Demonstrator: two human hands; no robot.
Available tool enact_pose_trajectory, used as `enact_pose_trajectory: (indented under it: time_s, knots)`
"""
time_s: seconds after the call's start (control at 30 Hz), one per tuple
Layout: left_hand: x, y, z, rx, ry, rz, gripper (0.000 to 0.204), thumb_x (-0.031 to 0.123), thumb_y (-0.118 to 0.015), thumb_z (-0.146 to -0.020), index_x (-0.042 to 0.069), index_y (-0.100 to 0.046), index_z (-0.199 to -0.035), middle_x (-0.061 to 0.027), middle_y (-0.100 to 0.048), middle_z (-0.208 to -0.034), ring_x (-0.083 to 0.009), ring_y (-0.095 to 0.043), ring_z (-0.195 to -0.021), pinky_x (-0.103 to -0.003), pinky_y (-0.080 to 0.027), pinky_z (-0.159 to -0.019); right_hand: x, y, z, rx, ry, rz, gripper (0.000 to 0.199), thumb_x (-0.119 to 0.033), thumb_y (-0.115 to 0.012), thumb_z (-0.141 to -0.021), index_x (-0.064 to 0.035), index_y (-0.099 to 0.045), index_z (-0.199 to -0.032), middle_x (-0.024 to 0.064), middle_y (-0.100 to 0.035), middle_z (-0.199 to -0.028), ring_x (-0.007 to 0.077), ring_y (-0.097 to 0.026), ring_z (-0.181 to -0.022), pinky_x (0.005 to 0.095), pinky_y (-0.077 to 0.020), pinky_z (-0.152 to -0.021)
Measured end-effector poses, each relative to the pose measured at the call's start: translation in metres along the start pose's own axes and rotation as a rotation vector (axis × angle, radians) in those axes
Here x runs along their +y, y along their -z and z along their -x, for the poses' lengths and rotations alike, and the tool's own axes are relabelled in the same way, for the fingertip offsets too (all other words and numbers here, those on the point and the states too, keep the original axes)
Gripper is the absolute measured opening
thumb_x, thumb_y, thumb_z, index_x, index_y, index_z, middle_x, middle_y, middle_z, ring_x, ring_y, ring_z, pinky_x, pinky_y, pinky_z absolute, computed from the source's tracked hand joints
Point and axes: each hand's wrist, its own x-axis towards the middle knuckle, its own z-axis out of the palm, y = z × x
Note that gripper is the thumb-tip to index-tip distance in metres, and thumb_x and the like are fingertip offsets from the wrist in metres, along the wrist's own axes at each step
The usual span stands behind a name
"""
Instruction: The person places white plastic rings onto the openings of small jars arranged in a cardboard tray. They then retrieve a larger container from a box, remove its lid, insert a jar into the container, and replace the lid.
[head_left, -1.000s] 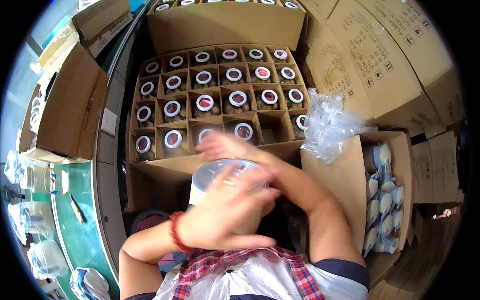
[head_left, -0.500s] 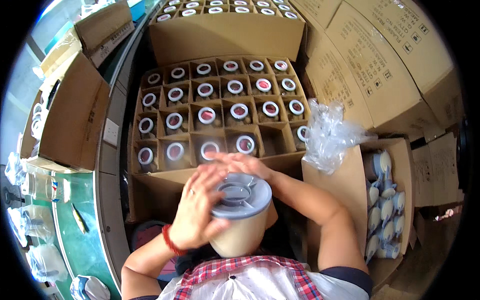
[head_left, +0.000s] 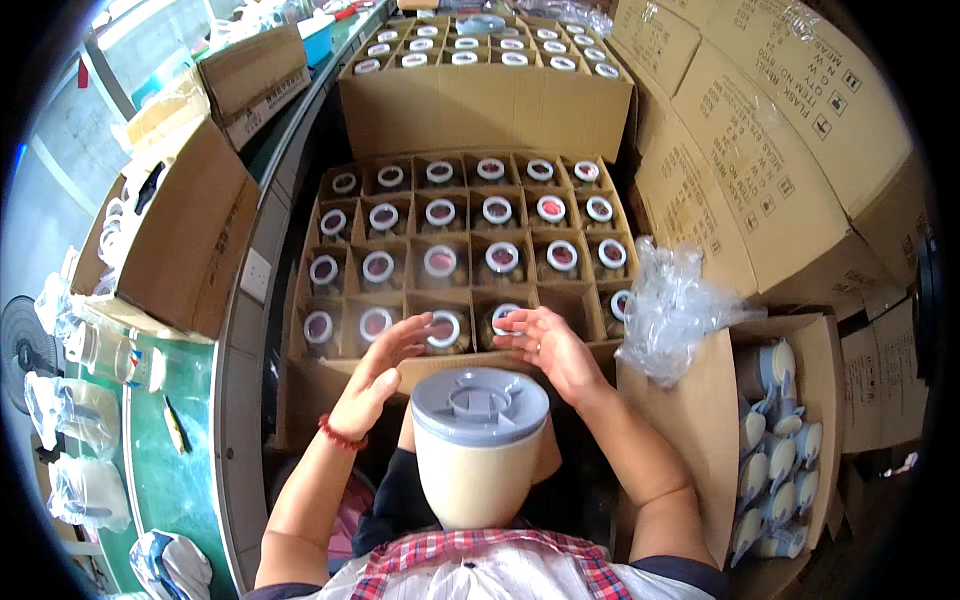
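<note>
A beige flask with a grey lid [head_left: 478, 440] stands upright against my lap, right below the camera. Both hands hover just beyond it, apart from it, palms facing each other. My left hand [head_left: 378, 372], with a red bracelet at the wrist, is open to the left of the lid. My right hand [head_left: 548, 348] is open to the right, over the near edge of a divided cardboard box [head_left: 310, 390]. That box holds several glass inners with red and white tops [head_left: 498, 258], each in its own cell.
A second open box of flasks [head_left: 480, 100] stands behind the first. Stacked closed cartons [head_left: 760, 170] line the right. A crumpled clear plastic bag [head_left: 672, 312] lies on a box of grey lids [head_left: 780, 450]. A green table [head_left: 170, 490] with bagged items runs along the left.
My hands were on the flask's lid, turning it; now both have let go and moved forward, spread open. The flask has come down into my lap.
</note>
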Motion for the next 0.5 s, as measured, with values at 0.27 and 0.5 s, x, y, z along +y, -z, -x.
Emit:
enact_pose_trajectory:
  time_s: [0.27, 0.5]
  knots:
    - [0.010, -0.021, 0.009, -0.271, -0.168, -0.383, 0.066, 0.046, -0.053, -0.092, -0.001, -0.032, -0.132, -0.0263, -0.020, -0.148, -0.0365, -0.022, -0.139, -0.046, -0.021, -0.111, 0.030, -0.024, -0.005, -0.317, -0.051, -0.461, 0.055, -0.044, -0.031, -0.099, -0.0004, -0.046, -0.129, 0.0200, -0.055, -0.123, 0.0276, -0.053, -0.117, 0.0400, -0.0393, -0.104]
    - [0.040, 0.010, -0.012, 0.382, 0.092, -0.570, 0.040, 0.034, -0.055, -0.095, -0.004, -0.056, -0.082, -0.0092, -0.057, -0.061, -0.0156, -0.055, -0.050, -0.030, -0.044, -0.047, 0.009, -0.041, -0.044, 0.090, 0.215, 0.002, 0.032, -0.026, -0.045, -0.099, -0.0014, -0.055, -0.117, 0.0114, -0.060, -0.116, 0.0167, -0.059, -0.102, 0.0324, -0.0448, -0.092]
